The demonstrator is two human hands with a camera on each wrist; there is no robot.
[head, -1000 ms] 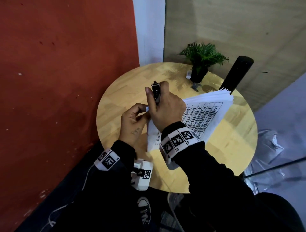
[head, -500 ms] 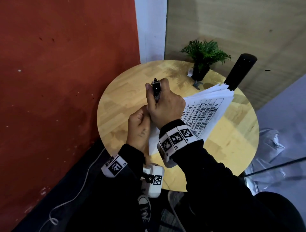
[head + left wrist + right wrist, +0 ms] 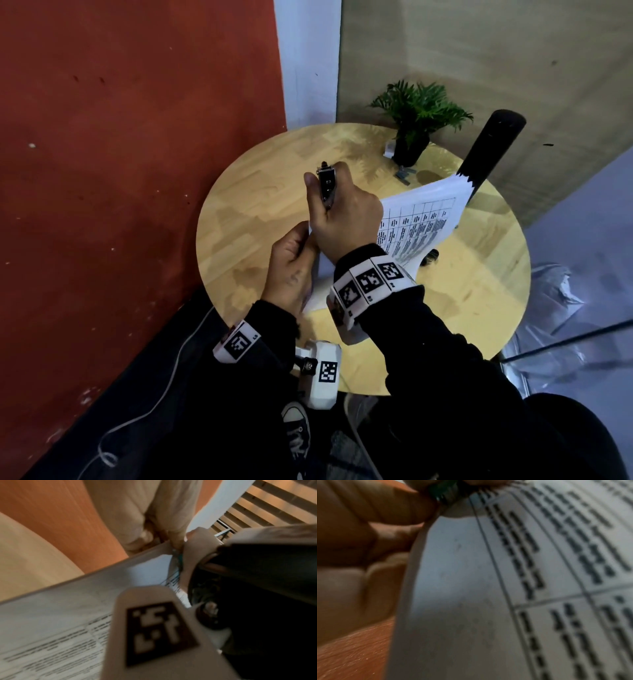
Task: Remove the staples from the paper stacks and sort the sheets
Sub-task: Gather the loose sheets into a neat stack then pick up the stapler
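Observation:
A stapled stack of printed sheets point(image 3: 421, 219) is lifted off the round wooden table point(image 3: 260, 205), its far corner fanned out. My left hand point(image 3: 291, 267) grips the stack's near left corner, fingers curled round the edge. My right hand point(image 3: 342, 219) is wrapped round a black and metal staple remover point(image 3: 327, 186), held upright over that same corner. The left wrist view shows the paper point(image 3: 68, 608) and the tool's tip point(image 3: 175, 551) at the corner, blurred. In the right wrist view the printed table on the paper point(image 3: 539, 574) fills the picture beside my left fingers point(image 3: 359, 547).
A small potted plant point(image 3: 416, 120) stands at the table's far edge, with a metal clip point(image 3: 404, 173) next to it. A black post point(image 3: 489, 150) rises behind the paper. A small dark object point(image 3: 431, 257) lies under the stack. A red wall runs along the left.
My left hand has closed tighter on the stack's corner and moved in under the right hand. The right hand with the staple remover has stayed over the corner.

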